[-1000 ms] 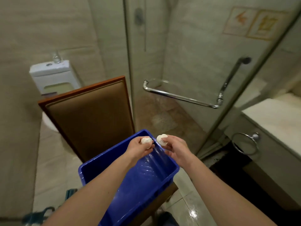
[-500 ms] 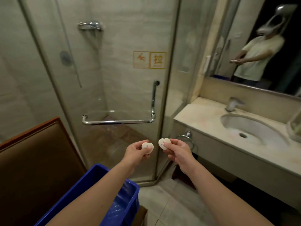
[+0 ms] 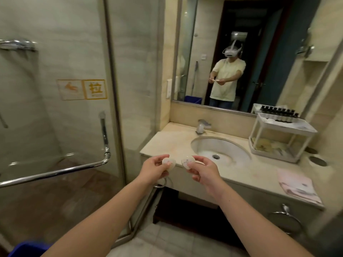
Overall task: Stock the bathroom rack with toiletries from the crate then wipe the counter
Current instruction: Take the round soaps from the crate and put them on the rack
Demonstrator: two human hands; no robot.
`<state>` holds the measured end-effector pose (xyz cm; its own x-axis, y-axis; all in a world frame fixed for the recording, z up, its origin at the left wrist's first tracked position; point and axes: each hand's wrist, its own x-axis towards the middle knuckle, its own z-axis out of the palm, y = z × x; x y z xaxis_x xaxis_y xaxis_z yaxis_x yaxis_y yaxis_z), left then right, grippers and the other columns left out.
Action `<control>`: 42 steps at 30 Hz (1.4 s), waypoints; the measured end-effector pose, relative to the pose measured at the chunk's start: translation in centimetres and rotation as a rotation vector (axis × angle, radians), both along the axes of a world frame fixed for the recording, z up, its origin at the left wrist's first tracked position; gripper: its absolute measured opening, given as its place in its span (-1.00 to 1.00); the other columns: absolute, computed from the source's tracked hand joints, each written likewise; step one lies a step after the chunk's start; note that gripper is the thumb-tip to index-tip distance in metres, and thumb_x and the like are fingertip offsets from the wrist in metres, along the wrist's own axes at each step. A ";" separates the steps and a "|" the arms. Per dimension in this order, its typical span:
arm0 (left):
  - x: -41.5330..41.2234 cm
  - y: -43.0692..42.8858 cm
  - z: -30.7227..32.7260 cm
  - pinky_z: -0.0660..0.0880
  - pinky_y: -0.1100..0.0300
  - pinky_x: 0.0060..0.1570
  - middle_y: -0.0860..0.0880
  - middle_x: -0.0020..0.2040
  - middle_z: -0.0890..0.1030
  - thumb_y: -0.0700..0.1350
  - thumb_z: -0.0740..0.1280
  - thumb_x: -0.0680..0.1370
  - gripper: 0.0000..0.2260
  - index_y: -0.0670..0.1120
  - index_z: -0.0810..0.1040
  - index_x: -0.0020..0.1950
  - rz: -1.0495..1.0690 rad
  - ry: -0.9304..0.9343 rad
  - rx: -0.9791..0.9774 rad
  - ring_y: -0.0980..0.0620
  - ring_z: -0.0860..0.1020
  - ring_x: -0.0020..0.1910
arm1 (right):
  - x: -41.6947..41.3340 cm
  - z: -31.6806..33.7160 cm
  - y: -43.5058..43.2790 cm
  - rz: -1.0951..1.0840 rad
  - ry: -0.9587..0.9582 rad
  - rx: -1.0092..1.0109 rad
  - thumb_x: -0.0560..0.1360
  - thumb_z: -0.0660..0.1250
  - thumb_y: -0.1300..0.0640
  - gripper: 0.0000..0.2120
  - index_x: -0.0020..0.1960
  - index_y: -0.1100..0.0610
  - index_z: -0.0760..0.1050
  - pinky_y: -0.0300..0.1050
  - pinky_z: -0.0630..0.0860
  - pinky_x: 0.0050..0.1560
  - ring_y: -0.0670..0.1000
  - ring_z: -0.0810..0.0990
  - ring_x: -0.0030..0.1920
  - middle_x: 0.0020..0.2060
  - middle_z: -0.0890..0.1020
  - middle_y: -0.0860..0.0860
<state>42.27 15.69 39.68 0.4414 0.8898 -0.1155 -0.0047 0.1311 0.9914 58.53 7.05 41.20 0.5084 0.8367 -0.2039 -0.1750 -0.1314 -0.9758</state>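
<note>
Head view: both bare forearms reach forward at the middle of the frame. The left hand pinches a small round white packet, the left packet, between thumb and curled fingers. The right hand pinches its twin, the right packet, the same way. The two packets sit side by side, near each other but apart. They may be wrapped soaps, though the print on them is too small to read.

Both hands are held in the air just in front of the near left corner of the marble surface. Beyond the right hand lies the sink, with the faucet behind it. Further right of the right hand, at the back of the surface, stands the white two-tier rack. A row of dark bottles fills its top tier, and pale items that are hard to make out lie in the lower one. A folded pink cloth rests on the surface to the right of the right hand, near the front edge.

Left of the left hand is the glass shower door with its chrome handle. A corner of the blue crate shows well below and left of the left hand.
</note>
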 end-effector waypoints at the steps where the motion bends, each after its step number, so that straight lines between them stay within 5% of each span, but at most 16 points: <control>1: 1.8 0.1 0.2 0.55 0.31 -0.26 -0.11 0.01 0.63 -0.23 0.39 0.53 -0.75 -0.05 0.57 0.20 -0.020 0.003 0.005 0.09 0.60 -0.13 | 1.6 0.3 -0.3 -0.007 -0.005 0.010 0.45 0.44 0.26 -0.74 0.08 0.06 0.53 -0.17 0.47 -0.27 0.01 0.68 -0.16 -0.11 0.73 0.04; 14: 21.5 -0.2 3.4 0.58 0.28 -0.19 -0.18 0.11 0.61 -0.23 0.42 0.52 -0.76 -0.06 0.56 0.16 -0.167 -0.049 0.023 0.02 0.61 -0.05 | 19.7 2.8 -2.8 -0.130 -0.088 0.056 0.43 0.45 0.24 -0.70 0.13 0.03 0.56 -0.15 0.48 -0.20 -0.05 0.69 -0.19 -0.07 0.72 0.02; 20: 27.5 0.3 4.6 0.53 0.38 -0.33 -0.15 0.06 0.63 -0.25 0.42 0.51 -0.70 -0.13 0.55 0.24 -0.219 -0.045 0.054 0.11 0.62 -0.19 | 25.1 3.3 -3.2 -0.217 -0.071 0.067 0.44 0.45 0.26 -0.72 0.09 0.01 0.57 -0.13 0.50 -0.16 -0.03 0.69 -0.20 -0.09 0.72 0.01; 27: 34.8 3.2 3.8 0.51 0.23 -0.09 -0.18 0.15 0.64 -0.20 0.45 0.49 -0.69 -0.08 0.59 0.23 -0.321 0.008 0.075 0.02 0.59 -0.01 | 30.9 2.6 -2.1 -0.333 -0.066 0.045 0.44 0.45 0.27 -0.71 0.13 0.06 0.57 -0.14 0.51 -0.16 -0.01 0.68 -0.17 -0.06 0.72 0.05; 37: 47.4 10.7 4.9 0.47 0.25 -0.17 -0.12 0.12 0.64 -0.20 0.46 0.48 -0.68 -0.04 0.60 0.22 -0.503 0.015 0.094 0.06 0.61 -0.02 | 40.6 3.7 3.4 -0.548 -0.086 0.066 0.44 0.43 0.31 -0.71 0.11 0.05 0.58 -0.19 0.48 -0.27 -0.04 0.66 -0.24 -0.11 0.70 0.01; 42: 52.7 13.4 5.1 0.46 0.24 -0.16 -0.13 0.12 0.64 -0.20 0.46 0.48 -0.67 -0.06 0.58 0.24 -0.575 0.013 0.110 -0.06 0.60 0.11 | 44.8 3.8 5.3 -0.642 -0.096 0.072 0.44 0.44 0.30 -0.72 0.08 0.02 0.58 -0.11 0.46 -0.21 0.06 0.67 -0.08 -0.03 0.69 0.02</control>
<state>94.97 29.04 44.83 0.8560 0.5151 -0.0448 0.0490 0.0055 0.9988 103.33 12.30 44.98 0.9249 0.3701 -0.0875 -0.1085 0.0365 -0.9934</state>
